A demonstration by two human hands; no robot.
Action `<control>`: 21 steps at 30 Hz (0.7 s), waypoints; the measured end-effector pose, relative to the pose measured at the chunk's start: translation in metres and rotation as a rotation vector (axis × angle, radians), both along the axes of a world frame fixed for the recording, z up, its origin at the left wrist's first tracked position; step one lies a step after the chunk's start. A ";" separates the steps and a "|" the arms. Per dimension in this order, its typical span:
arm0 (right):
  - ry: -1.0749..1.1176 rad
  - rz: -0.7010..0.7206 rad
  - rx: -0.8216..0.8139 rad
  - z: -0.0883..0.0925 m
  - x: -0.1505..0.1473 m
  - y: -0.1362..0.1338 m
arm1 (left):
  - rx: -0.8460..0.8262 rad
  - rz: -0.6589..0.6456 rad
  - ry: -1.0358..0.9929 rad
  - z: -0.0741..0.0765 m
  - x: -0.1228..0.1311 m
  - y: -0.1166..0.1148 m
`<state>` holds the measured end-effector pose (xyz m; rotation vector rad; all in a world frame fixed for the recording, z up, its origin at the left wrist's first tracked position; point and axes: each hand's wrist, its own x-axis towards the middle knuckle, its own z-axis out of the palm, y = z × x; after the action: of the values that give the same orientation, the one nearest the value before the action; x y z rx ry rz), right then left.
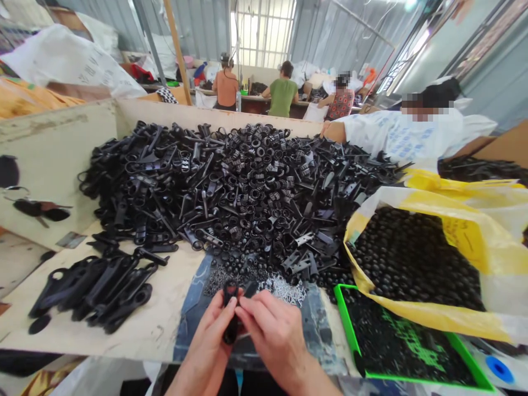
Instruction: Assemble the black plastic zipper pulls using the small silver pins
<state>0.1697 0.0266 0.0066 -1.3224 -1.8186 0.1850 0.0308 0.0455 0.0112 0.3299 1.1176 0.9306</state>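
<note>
Remotely, through the head view, I logged the station from its largest item down. A pale wooden workbench (169,289) carried the stock. Across its far part stood a heap of black plastic parts (247,187), with rings toward the middle and longer pieces to either side. At the right, an open yellow-and-white sack (499,286) held small, dark, rounded parts. Just in front of it, a green tray (348,327) contained black bits, too fine to identify. A blue denim cloth (192,316) lay at the front edge, below the hands. Left of the cloth I recorded a group of black handles (99,294), laid side by side on a slant.

The right hand (278,324) had its fingertips bunched against the right flank of the workpiece; whether they pinched a smaller item I could not tell. The left hand (214,330) was clamped on that workpiece, an elongated black plastic piece (230,333) held above the cloth, and so had the closer hold. Its long axis pointed away from the body, near end toward the bench edge, far end toward the heap. From the right fingertips, it lay directly leftward, broadside to them. Lastly, loose silver screws (284,289) lay just beyond the right hand.
</note>
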 end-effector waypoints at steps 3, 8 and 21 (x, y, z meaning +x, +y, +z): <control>0.242 0.065 -0.239 -0.011 -0.011 0.000 | 0.007 0.003 0.060 -0.002 -0.009 0.001; 0.375 0.153 -0.570 -0.010 -0.003 0.005 | 0.136 -0.108 0.238 -0.010 -0.022 -0.001; 0.113 0.232 -0.557 0.004 0.039 0.001 | 0.239 -0.356 0.253 -0.013 -0.030 0.004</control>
<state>0.2088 0.0276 0.0101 -1.4234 -1.8903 0.9275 0.0009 0.0499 -0.0020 0.8337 1.1301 0.7163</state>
